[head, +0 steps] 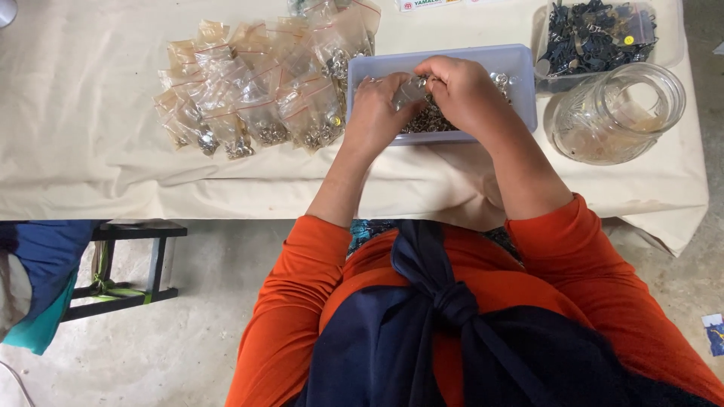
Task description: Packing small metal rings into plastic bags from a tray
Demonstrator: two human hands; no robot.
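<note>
My left hand (375, 113) and my right hand (461, 92) meet over a pale blue plastic tray (520, 75) that holds small silvery metal parts (432, 118). Between the fingers of both hands is a small clear plastic bag (411, 89). My left hand pinches the bag from the left; my right hand's fingers curl over its top edge. What is inside the bag is hidden by my fingers.
Several filled clear bags (260, 90) lie in a heap left of the tray on a cream cloth-covered table (90, 113). A clear glass jar (617, 113) lies at the right, behind it a clear box of dark metal parts (596, 34). A black stool (128, 264) stands below left.
</note>
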